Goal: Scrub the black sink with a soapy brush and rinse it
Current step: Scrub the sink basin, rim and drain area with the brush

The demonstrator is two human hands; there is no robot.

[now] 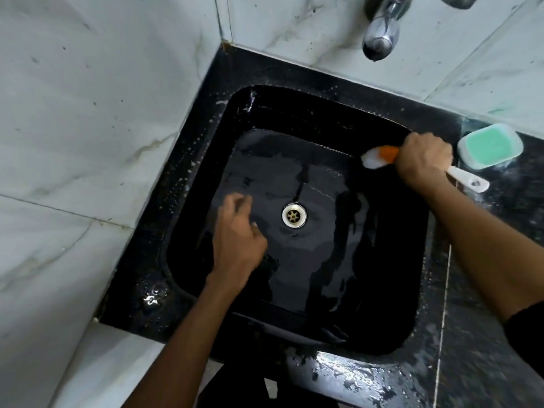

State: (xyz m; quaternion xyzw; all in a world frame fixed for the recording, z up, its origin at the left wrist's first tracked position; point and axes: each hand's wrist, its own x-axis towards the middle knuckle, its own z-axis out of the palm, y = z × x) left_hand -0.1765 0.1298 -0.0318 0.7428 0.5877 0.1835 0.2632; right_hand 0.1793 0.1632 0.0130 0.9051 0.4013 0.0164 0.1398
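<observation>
Two hands: both work at one black sink (188, 178), seen from above.
Surface: the sink is a square black basin set in a black stone counter (488, 319); its floor and walls are wet and glossy, with white suds speckling the rim.
Drain: a round metal drain (294, 215) sits in the middle of the basin floor.
Room: pale marbled tiles (88, 113) cover the walls on the left and at the back, meeting in a corner just behind the sink.
Tap: a chrome tap (379, 39) juts from the back wall above the far rim.
Soap: a green bar in a clear soap dish (490, 145) rests on the counter, just beside the right hand.
Right hand (422, 159): fingers wrapped around the brush (379, 156), whose white and orange head lies against the right inner wall near the far corner; the white handle sticks out behind the fist.
Left hand (237, 231): low in the basin, left of the drain, fingers loosely bent and blurred, holding nothing that shows.
Arms: both are bare; a dark sleeve edge shows on the right.
</observation>
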